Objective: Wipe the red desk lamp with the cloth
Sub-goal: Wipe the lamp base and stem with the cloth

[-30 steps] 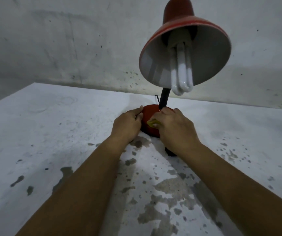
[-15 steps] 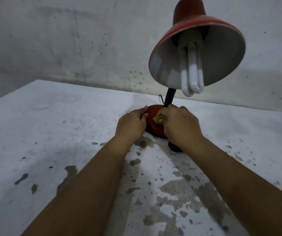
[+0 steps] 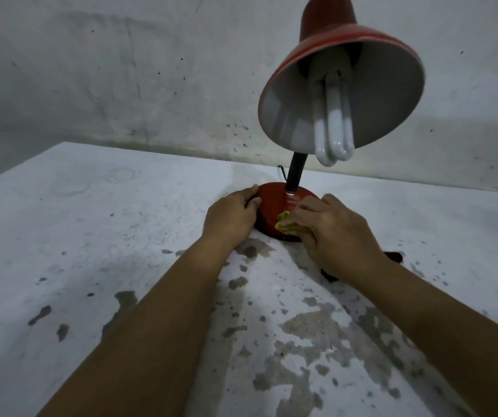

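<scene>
The red desk lamp stands on the table with its round red base (image 3: 274,203), a black neck (image 3: 296,173) and a red shade (image 3: 328,31) tilted toward me, showing a white bulb (image 3: 333,127). My left hand (image 3: 231,218) grips the left rim of the base, fingers curled round it. My right hand (image 3: 334,233) holds a small yellow cloth (image 3: 285,225) bunched under its fingers and presses it on the front right of the base. Most of the cloth is hidden under that hand.
The white table (image 3: 91,236) has flaking paint and grey patches near me. A stained wall (image 3: 121,70) rises right behind the lamp. A dark object (image 3: 393,256) lies on the table behind my right wrist. A thin black cord (image 3: 282,173) pokes up behind the base.
My right hand slid the cloth from the top of the base near the neck down toward its front right edge. My left hand stayed on the rim.
</scene>
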